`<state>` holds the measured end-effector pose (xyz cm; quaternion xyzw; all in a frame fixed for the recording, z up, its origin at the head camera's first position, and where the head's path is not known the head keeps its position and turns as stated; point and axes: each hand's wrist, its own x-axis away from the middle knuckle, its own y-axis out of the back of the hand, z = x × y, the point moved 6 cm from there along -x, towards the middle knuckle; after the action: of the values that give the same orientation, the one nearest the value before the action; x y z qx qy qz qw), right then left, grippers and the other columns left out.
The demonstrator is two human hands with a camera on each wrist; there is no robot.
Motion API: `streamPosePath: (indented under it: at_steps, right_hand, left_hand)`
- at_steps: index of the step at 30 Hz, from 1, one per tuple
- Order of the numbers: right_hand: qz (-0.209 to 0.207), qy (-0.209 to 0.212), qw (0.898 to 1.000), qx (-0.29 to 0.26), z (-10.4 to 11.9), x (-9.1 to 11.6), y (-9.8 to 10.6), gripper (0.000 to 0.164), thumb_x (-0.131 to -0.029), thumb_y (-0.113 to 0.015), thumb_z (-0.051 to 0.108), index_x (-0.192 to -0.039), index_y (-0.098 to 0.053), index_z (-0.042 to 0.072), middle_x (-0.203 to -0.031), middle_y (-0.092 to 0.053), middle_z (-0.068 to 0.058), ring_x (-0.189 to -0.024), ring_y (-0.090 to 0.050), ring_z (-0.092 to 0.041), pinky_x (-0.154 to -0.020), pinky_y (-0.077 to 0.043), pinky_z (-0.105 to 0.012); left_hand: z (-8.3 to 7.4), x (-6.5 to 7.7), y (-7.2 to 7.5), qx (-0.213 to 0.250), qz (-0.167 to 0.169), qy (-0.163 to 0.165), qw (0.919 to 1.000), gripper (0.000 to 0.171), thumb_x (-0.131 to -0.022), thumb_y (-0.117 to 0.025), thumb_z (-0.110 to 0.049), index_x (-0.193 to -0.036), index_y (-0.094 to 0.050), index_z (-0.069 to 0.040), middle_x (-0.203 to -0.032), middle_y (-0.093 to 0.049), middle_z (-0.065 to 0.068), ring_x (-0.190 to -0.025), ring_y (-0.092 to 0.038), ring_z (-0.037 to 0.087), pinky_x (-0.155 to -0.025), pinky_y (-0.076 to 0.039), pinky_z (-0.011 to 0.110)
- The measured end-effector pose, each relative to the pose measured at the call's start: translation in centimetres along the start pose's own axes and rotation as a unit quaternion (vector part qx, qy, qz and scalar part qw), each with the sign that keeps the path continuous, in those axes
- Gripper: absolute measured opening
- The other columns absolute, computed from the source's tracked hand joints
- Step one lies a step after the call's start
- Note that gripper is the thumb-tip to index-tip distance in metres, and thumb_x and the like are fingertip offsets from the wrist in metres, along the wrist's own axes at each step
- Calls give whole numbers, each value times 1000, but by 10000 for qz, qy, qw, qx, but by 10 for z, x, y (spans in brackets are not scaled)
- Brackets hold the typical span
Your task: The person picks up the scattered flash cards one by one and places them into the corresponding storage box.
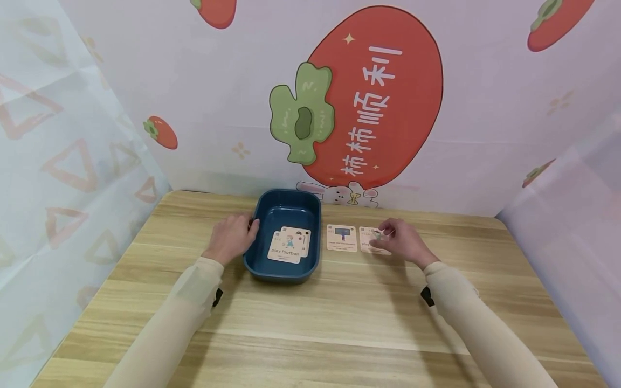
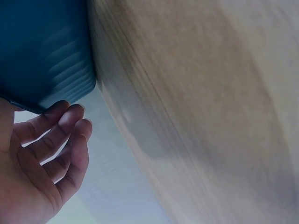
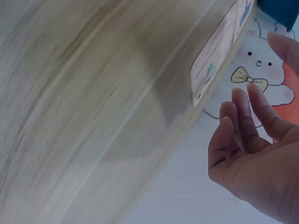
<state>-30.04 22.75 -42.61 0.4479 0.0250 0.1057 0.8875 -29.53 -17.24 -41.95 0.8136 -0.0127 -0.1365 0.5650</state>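
Fingers loose on both: left hand [image 1: 232,237] resting against blue tray [image 1: 283,274], right hand [image 1: 400,241] hovering just over a card [image 1: 374,240], gripping nothing.

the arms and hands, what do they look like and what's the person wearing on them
Both arms are covered by long, close-fitting cream sleeves, left sleeve and right sleeve, reaching the wrists. A small black tab or strap shows on the inner side of each sleeve. The left hand and right hand are bare, no gloves or rings visible.
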Motion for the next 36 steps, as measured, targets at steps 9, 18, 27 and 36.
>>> streamPosePath:
  at_steps: [9, 18, 27, 36]
  right_hand:
    - [231, -176, 9993, 255, -13, -9, -1, 63, -81, -88, 30, -125, -60, -6, -113, -60, -20, -103, -53, -33, -91, -47, -48]
    - [363, -31, 9975, 603, -23, -11, -2, 82, -74, -92, 36, -132, -57, -8, -116, -58, -21, -102, -47, -33, -88, -43, -48]
    - [466, -160, 9951, 855, -29, -13, -4, 89, -69, -94, 44, -134, -57, -6, -118, -57, -21, -107, -46, -34, -89, -43, -49]
    - [521, -291, 9942, 894, -31, -14, -5, 87, -68, -94, 45, -128, -59, -6, -119, -56, -22, -111, -45, -37, -94, -41, -53]
  left_hand:
    - [0, -1, 1, -57, -49, -8, 10000, 32, -105, -52, -30, -82, -60, -8, -65, -52, 4, -56, -52, 22, -50, -41, 35]
    - [3, -1, 1, 32, -69, 120, 9999, 33, -105, -52, -31, -85, -61, -7, -66, -55, 4, -56, -53, 22, -50, -41, 36]
    - [1, 0, 2, -8, -66, 86, 9999, 33, -105, -52, -31, -84, -61, -7, -66, -55, 4, -57, -53, 23, -50, -42, 37]
    - [1, 1, 0, 49, -95, 91, 9999, 31, -105, -53, -29, -85, -61, -7, -66, -54, 4, -58, -53, 23, -51, -41, 37]
